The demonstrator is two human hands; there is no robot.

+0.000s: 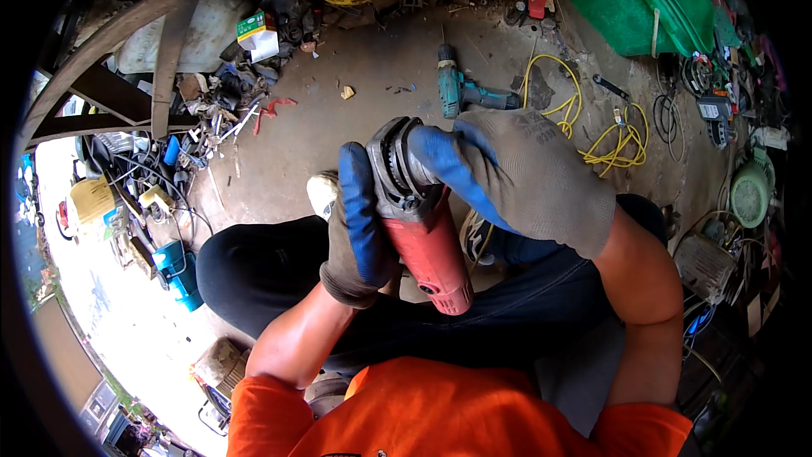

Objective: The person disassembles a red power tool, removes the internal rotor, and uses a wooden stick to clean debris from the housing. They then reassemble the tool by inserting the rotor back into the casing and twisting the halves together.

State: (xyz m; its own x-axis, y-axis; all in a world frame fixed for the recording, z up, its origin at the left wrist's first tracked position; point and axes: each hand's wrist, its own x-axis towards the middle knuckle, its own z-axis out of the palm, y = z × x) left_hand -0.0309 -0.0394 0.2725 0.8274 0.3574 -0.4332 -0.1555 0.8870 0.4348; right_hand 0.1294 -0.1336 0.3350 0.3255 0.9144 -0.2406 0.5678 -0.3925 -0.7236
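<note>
Above my crossed legs I hold an angle grinder [430, 256] with a red body. Its grey metal gear head [389, 171] points away from me, and the red end slants toward my lap. Along the left side of the tool, my left hand [359, 233] in a grey and blue work glove grips the housing near the head. My right hand [529, 178], gloved the same way, reaches over from the right with its fingers closed against the gear head. Whatever lies under those right fingertips is hidden.
Beyond my hands, a teal cordless drill [452, 89] lies on the concrete floor, with a yellow cable [615, 152] to its right. A green plastic tub [647, 4] stands far right. Scrap and a curved metal frame [169, 51] crowd the left, near a blue bucket [176, 275].
</note>
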